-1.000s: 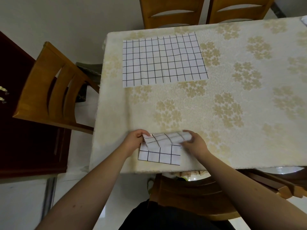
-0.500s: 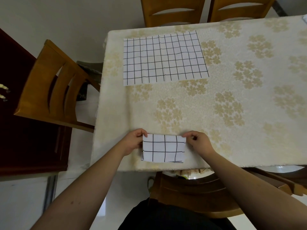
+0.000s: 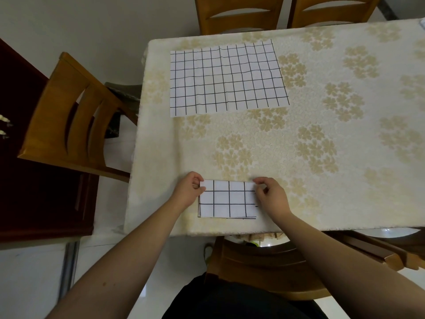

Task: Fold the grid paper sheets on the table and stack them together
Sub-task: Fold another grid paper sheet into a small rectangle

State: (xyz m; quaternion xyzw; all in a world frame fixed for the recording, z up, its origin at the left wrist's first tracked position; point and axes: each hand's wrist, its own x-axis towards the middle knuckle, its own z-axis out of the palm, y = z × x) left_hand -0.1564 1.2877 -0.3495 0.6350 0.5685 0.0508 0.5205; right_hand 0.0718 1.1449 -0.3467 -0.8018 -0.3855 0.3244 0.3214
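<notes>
A small folded grid paper sheet [image 3: 227, 199], white with black lines and several layers showing at its near edge, lies flat at the near edge of the table [image 3: 322, 146], its long axis running left to right between the person's hands. The left hand [image 3: 188, 192] pinches its far left corner with curled fingers, and the right hand [image 3: 270, 194] pinches its far right corner. A larger unfolded grid sheet [image 3: 226, 78] lies well apart at the table's far left, somewhat nearer the left hand.
</notes>
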